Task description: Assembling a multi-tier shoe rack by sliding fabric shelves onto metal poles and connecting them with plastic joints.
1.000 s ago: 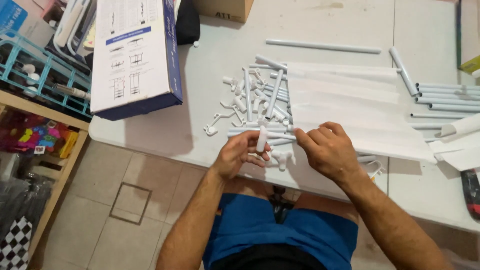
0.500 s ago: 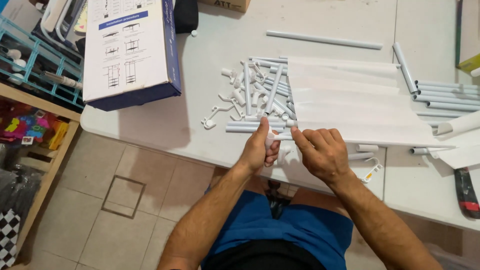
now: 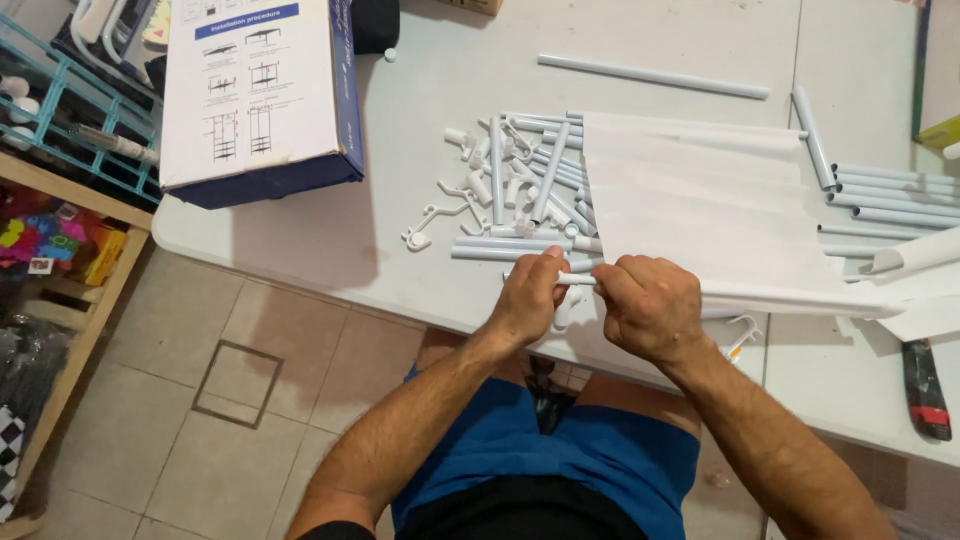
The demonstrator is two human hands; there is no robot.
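Note:
My left hand [image 3: 528, 298] and my right hand [image 3: 650, 305] meet at the near edge of a white table [image 3: 330, 250]. Between them they pinch one short white tube [image 3: 577, 280], lying level, with a white plastic fitting under the left fingers. Just beyond the hands lies a heap of white tubes and plastic connectors [image 3: 520, 180]. A sheet of white fabric [image 3: 700, 215] covers the right part of that heap and reaches to my right hand.
A white and blue cardboard box [image 3: 255, 95] lies at the table's left. Long grey tubes [image 3: 890, 195] lie at the right, one more tube [image 3: 650, 75] at the back. A red and black tool [image 3: 927, 390] sits at the right edge. A teal rack [image 3: 60, 110] and wooden shelf stand left.
Both hands have come closer together and turned the short tube from upright to level between them. The view has shifted slightly.

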